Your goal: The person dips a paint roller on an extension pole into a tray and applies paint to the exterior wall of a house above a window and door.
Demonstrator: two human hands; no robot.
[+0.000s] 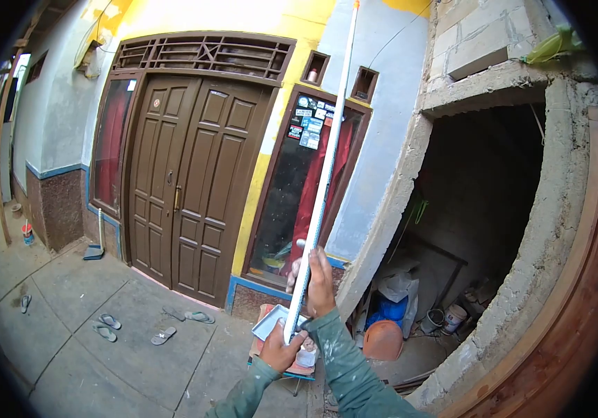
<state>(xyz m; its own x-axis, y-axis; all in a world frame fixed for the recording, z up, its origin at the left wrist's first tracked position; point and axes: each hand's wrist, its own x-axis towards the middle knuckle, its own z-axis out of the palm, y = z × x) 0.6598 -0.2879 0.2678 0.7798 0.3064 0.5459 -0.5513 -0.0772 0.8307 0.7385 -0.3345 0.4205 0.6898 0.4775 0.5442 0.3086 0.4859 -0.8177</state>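
A long white pole (328, 160) with an orange tip rises from the bottom centre to the top of the view. Low on the pole, my left hand (280, 350) is wrapped round its end. Higher up, my right hand (320, 282) has its fingers against the pole; part of the grip is hidden behind it. Both sleeves are green, the right one with pale specks. Just behind the hands, a pale tray (269, 322) lies on a small stand with other items.
Brown double doors (180, 181) and a window with stickers (309, 123) face me. Several sandals (164, 336) lie on the paved floor. A dustpan (94, 251) stands by the wall. At right is a rough doorway (557, 174) with an orange basin (383, 341) inside.
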